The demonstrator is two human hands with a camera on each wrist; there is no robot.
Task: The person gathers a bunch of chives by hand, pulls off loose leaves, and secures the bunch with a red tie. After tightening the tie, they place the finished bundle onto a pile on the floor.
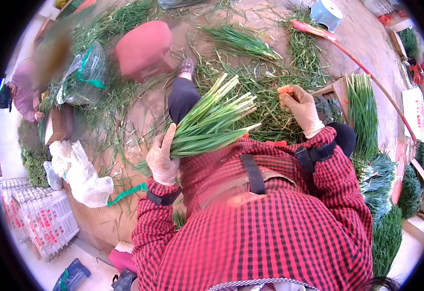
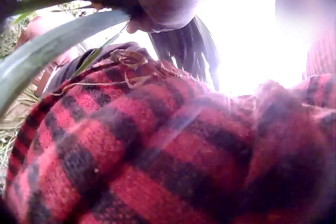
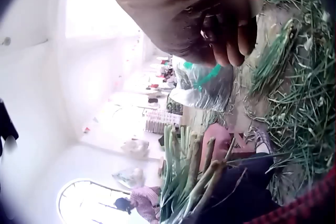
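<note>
The fingers of the left hand (image 1: 162,157), at center left of the head view, are closed around the leafy part of a bunch of long green stalks (image 1: 207,123). From where I stand, the bunch slants from lower left to upper right, its pale root ends (image 1: 236,89) fanned out at the upper right and its leaves running back to the palm. The stalks lie to the right of those fingers, most of their length reaching out past them, above the lap of the red-and-black checked smock (image 1: 265,228).

The right hand (image 1: 300,109), well apart from the bunch, is raised at the upper right with fingers bent. Something small and orange (image 1: 285,89) shows at its fingertips; I can't tell whether it is pinched or worn, nor whether the fingers are clenched.

Farther out, loose green stalks (image 1: 270,116) litter the floor between and beyond the hands. Another long bundle (image 1: 362,111) stands at the right, by a long red pole (image 1: 374,77). A pink stool (image 1: 144,48) sits at the upper left, beside a clear plastic bag with green tape (image 1: 88,75).
</note>
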